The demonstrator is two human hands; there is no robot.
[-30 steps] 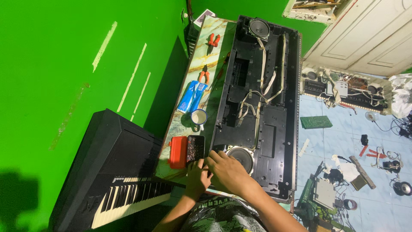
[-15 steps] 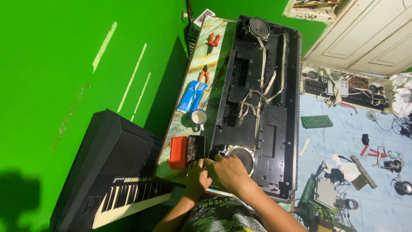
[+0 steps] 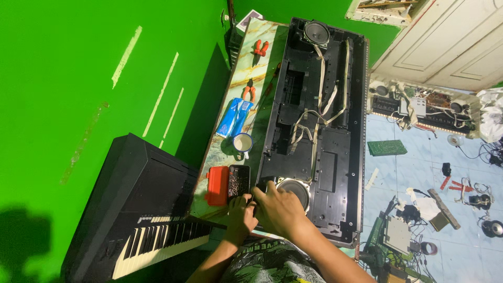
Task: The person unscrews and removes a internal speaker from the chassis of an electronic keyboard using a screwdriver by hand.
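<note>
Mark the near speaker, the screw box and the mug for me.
near speaker (image 3: 298,189), head view: on the visible right part of its round cone, beside the right hand.
screw box (image 3: 239,181), head view: on the dark tray half holding the screws.
mug (image 3: 242,142), head view: on the pale inside of the cup.

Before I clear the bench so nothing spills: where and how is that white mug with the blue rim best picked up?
Take the mug by its small handle, which seems to stick out on the side toward the person, facing the red screw box. Come from that near side and keep it level, since it stands upright with its mouth open. The blue packet crowds its far side.
</note>
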